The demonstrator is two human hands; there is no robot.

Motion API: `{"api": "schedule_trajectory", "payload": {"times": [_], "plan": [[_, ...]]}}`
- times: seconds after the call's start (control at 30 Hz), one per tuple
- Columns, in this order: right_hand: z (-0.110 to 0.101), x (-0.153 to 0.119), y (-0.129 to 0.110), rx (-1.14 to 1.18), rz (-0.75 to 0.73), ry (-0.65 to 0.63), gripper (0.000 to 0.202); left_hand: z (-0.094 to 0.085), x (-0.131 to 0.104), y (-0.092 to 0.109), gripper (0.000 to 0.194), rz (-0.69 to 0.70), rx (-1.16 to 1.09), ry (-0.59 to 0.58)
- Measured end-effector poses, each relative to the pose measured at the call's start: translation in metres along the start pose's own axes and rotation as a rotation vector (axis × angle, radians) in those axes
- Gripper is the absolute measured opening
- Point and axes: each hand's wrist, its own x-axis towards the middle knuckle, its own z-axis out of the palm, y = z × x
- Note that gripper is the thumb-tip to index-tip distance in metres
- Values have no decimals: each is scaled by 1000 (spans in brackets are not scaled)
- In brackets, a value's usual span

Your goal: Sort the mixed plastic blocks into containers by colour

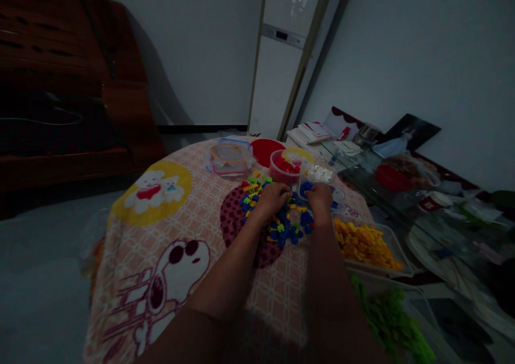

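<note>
A pile of small mixed blocks (285,230), blue, yellow and green, lies on the patterned tablecloth (281,294). My left hand (273,198) rests over the pile with its fingers curled down; what its fingertips hold, if anything, is too small to name. My right hand (321,197) is at a clear container of blue blocks (306,186), its fingers pinched together near the blue pieces. Behind my hands stands a round clear tub (286,173) with red blocks. White pieces (319,173) lie behind my right hand.
Yellow blocks (364,245) fill a clear box at the right, with green pieces (396,321) in another box nearer. Stacked clear lids (230,157) and a red lid (266,151) lie at the back. A cluttered glass table (358,170) stands at the right.
</note>
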Motion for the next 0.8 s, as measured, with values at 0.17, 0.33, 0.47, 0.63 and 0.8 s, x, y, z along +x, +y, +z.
{"api": "schedule_trajectory", "payload": {"times": [0.17,0.33,0.47,0.63,0.8], "plan": [[3,9,-7,-112,58,-117,17,-1,0,-1,21,-21,38,-27],[-5,4,-12,-144,37,-153,27,-1,0,-2,21,-26,60,-21],[-19,0,-7,-12,-37,-104,26,-3,-1,0,21,-21,72,-28],[-37,-5,1,269,-17,-82,24,-4,-1,2,21,-23,97,-54],[-52,-28,16,619,105,-97,27,-1,0,1,21,-5,112,-68]]}}
